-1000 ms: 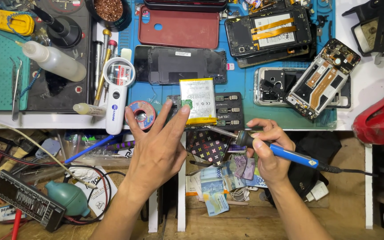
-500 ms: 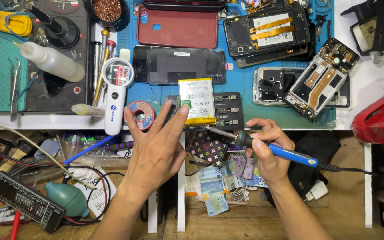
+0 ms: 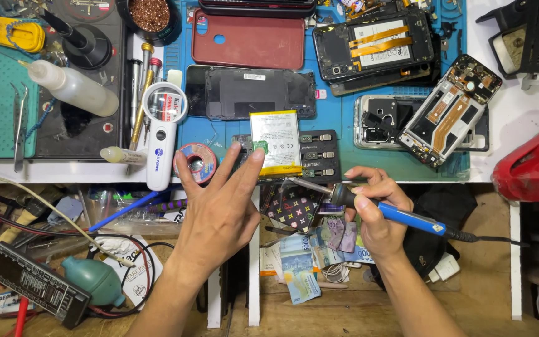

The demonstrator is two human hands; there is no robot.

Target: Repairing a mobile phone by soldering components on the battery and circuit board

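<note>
Banknotes (image 3: 299, 269) nearest, below the battery (image 3: 276, 142), in an open drawer. Right hand (image 3: 375, 215), lower right of the battery, fingers closed around a blue soldering iron (image 3: 400, 217), tip pointing toward the battery's lower edge. Left hand (image 3: 219, 209), lower left, fingers spread open, fingertips touching the battery's lower left corner. Solder reel (image 3: 196, 162) just left; magnifier (image 3: 162, 134) beyond. Black phone cover (image 3: 251, 93) behind the battery, red cover (image 3: 247, 42) farther.

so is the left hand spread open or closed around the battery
Spread open. The left hand lies flat with fingers fanned, only its fingertips touching the phone battery on the blue mat.
</note>
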